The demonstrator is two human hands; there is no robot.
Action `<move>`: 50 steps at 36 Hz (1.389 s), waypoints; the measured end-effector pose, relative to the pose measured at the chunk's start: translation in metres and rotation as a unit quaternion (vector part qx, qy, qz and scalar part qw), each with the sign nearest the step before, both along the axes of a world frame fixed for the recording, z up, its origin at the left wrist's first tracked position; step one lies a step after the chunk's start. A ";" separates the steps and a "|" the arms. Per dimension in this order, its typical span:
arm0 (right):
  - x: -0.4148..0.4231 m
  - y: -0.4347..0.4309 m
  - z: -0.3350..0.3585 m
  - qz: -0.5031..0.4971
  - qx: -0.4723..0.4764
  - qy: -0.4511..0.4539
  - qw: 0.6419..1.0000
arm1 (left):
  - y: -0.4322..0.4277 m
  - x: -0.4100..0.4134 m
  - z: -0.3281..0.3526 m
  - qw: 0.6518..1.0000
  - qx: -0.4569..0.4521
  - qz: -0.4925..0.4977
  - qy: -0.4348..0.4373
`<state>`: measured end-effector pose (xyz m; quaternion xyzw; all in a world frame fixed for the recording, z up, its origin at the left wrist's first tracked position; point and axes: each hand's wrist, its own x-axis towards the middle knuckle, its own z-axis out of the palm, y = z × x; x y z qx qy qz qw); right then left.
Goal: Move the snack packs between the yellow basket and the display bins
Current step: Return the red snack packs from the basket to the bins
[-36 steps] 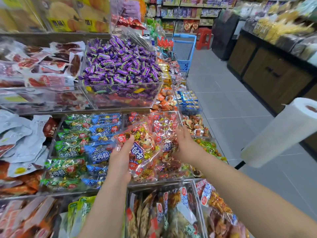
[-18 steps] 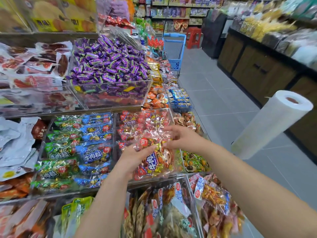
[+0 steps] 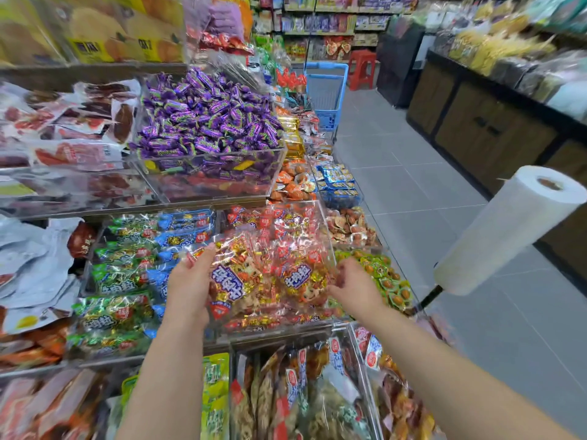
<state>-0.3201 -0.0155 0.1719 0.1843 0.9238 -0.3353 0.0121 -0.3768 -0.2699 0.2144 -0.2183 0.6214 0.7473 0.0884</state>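
Observation:
Two clear red-and-gold snack packs lie side by side over the middle display bin, which is full of the same packs. My left hand grips the left edge of the left snack pack, fingers reaching up along its side. At the right edge of the right snack pack, my right hand holds on with curled fingers. No yellow basket is in view.
Green and blue packs fill the bin to the left, and purple candies are piled in the bin above. A white bag roll juts out at the right. A blue cart stands down the tiled aisle.
My right hand dropped from the top of the packs to their right edge. My left hand slid up the left edge, and the packs now sit flatter over the bin.

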 end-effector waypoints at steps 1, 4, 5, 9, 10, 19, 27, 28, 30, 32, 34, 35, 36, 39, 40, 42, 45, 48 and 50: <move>0.000 -0.006 -0.004 0.007 0.023 0.022 0.999 | -0.001 0.001 0.001 1.000 0.003 -0.004 -0.001; 0.000 -0.018 -0.014 0.055 0.152 0.031 0.986 | -0.002 0.002 0.000 1.000 -0.003 -0.009 0.005; 0.001 -0.019 -0.016 0.084 0.208 0.031 0.974 | -0.002 0.003 -0.001 1.000 -0.007 -0.006 0.007; -0.002 -0.019 -0.023 0.293 0.356 0.060 0.885 | -0.003 0.006 -0.007 1.000 -0.011 -0.007 0.001; -0.005 -0.018 -0.025 0.331 0.383 0.056 0.860 | -0.002 0.007 -0.008 1.000 -0.011 -0.011 -0.001; -0.040 -0.025 -0.029 0.386 0.438 0.041 0.811 | 0.001 0.009 -0.004 1.000 -0.004 -0.018 0.011; -0.044 -0.023 -0.057 0.209 0.388 -0.027 0.897 | 0.001 0.013 -0.001 0.999 -0.028 -0.038 -0.004; -0.045 -0.024 -0.058 0.205 0.393 -0.035 0.896 | 0.001 0.013 -0.001 0.999 -0.024 -0.040 -0.009; -0.047 -0.025 -0.056 0.199 0.391 -0.049 0.897 | 0.003 0.013 0.001 0.999 0.004 -0.037 -0.020; -0.047 -0.025 -0.053 0.200 0.378 -0.058 0.902 | 0.007 0.015 0.002 0.998 0.041 -0.040 -0.038; -0.047 -0.025 -0.048 0.205 0.360 -0.062 0.908 | 0.012 0.018 0.002 0.996 0.048 -0.059 -0.045; -0.046 -0.025 -0.044 0.210 0.349 -0.067 0.911 | 0.014 0.020 0.002 0.995 0.049 -0.069 -0.046; -0.046 -0.023 -0.041 0.217 0.339 -0.073 0.912 | 0.016 0.021 -0.001 0.995 0.053 -0.078 -0.044; -0.043 -0.018 -0.033 0.242 0.322 -0.101 0.910 | 0.023 0.026 -0.004 0.993 0.056 -0.099 -0.034; -0.042 -0.016 -0.031 0.247 0.310 -0.108 0.912 | 0.025 0.028 -0.003 0.993 0.055 -0.101 -0.031; -0.039 -0.015 -0.028 0.248 0.273 -0.105 0.924 | 0.030 0.032 -0.003 0.992 0.062 -0.104 -0.032; -0.031 -0.013 -0.020 0.225 0.176 -0.041 0.957 | 0.032 0.036 -0.004 0.990 0.060 -0.118 -0.046; -0.021 -0.012 -0.003 0.141 0.003 0.072 0.987 | 0.032 0.040 -0.004 0.987 0.077 -0.133 -0.048; -0.013 -0.011 0.012 0.089 -0.076 0.138 0.983 | 0.033 0.042 -0.003 0.985 0.097 -0.134 -0.046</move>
